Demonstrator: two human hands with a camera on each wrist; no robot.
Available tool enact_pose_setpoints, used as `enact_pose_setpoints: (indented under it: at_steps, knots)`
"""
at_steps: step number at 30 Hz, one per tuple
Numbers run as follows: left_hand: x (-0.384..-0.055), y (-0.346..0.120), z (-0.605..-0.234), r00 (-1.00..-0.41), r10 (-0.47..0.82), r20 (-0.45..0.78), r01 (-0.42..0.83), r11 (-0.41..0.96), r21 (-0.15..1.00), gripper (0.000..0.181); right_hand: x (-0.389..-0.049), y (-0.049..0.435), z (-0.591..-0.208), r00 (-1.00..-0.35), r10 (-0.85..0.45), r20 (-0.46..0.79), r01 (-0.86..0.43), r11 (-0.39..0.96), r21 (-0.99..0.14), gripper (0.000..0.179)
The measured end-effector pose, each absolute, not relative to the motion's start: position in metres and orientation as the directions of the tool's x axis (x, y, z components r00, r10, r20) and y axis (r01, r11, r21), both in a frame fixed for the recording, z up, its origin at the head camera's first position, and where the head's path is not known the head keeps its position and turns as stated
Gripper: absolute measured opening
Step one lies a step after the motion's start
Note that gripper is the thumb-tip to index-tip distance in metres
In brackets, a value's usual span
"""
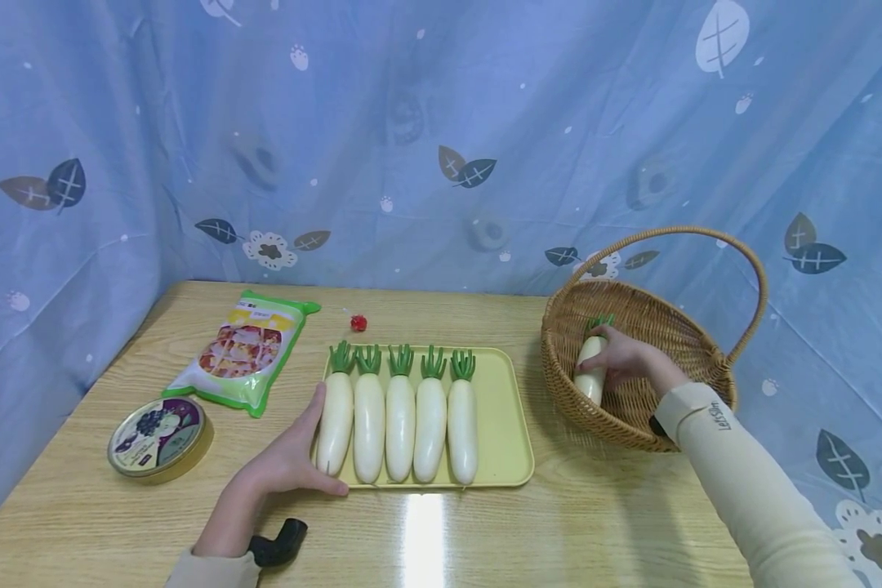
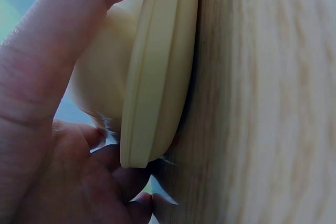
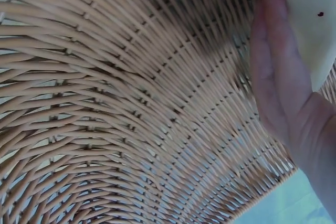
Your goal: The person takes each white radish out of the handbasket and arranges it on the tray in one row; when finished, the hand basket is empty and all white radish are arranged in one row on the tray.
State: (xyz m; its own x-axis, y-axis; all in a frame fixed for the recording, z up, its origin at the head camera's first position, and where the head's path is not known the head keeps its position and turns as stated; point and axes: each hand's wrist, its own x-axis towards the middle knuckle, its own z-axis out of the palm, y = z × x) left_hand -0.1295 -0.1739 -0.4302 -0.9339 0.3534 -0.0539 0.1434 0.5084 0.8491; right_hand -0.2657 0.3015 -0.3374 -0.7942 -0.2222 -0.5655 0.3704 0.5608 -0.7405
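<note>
Inside the wicker basket at the right, my right hand grips a white radish with a green top. The right wrist view shows that hand with its fingers along the radish, close to the woven wall. My left hand holds the near left corner of a yellow tray, thumb at the front edge and fingers along the left side. Several white radishes lie side by side on the tray, green tops pointing away. Up close, the left hand wraps the tray's rim.
Left of the tray lie a green-edged food bag and a round tin. A small red object sits behind the tray. The basket's tall handle arches over it. A blue patterned curtain hangs behind the wooden table.
</note>
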Motion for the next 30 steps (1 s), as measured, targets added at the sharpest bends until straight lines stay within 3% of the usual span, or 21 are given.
enact_pose_setpoints:
  at_steps: [14, 30]
  knots:
    - [-0.131, -0.174, -0.433, -0.936, 0.349, -0.048, 0.144, 0.501, 0.853, 0.147, -0.271, 0.318, -0.308, -0.857, -0.232, -0.460, 0.230, 0.627, -0.744, 0.091]
    - [-0.130, -0.174, -0.431, -0.937, 0.345, -0.061, 0.133, 0.512, 0.848, 0.146, -0.248, 0.320, -0.263, -0.908, -0.252, -0.334, 0.122, 0.604, -0.787, 0.092]
